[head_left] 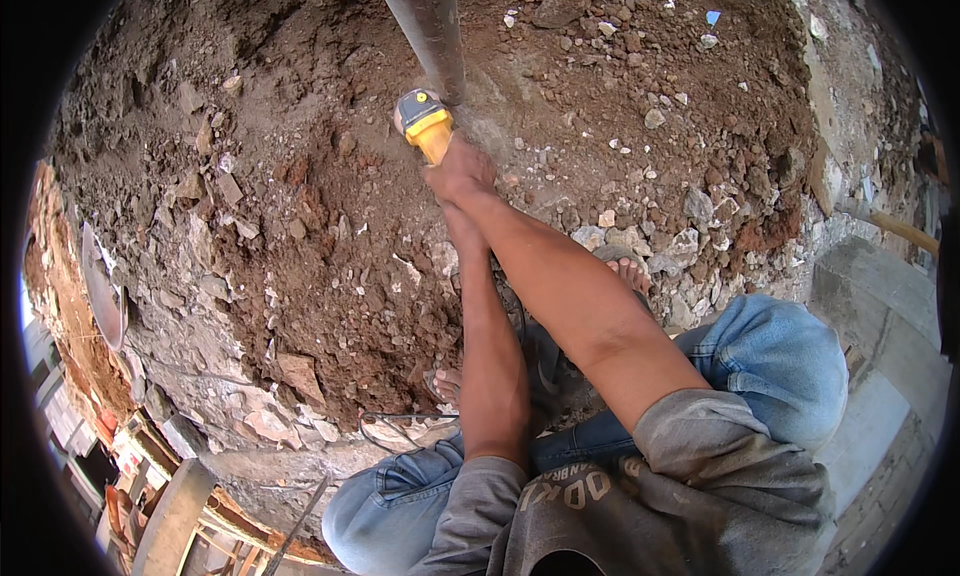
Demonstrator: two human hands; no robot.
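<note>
— Please, where is the tool?
— The yellow and black hand-held power tool (428, 126) is low, at the foot of the round grey metal pole (430, 36). It is very close; from where I stand, I cannot tell if they touch.
— And the hands?
— The right hand (468, 166) grasps the tool by its yellow body. The left hand (460, 216) is mostly covered by the right wrist, so I cannot tell what its fingers hold.
— How far is the work, in your opinion?
— The pole reaches down to the ground, and I see no gap in it. I would judge the work at its foot is begun but not finished. The working side of the tool is hidden, so how much is left, I cannot say.
— How is the ground?
— Loose reddish-brown soil (340, 296), crumbly, with many lumps and a large, pale, angular stone (683, 244). Beside the pole's foot it looks greyer, finer.
— And farther out?
— Blue denim trousers (780, 361), folded at bent knees, and a soft grey shirt (700, 516). At far left is a thin round pan (103, 286); at far right, a straight wooden handle (905, 231).
</note>
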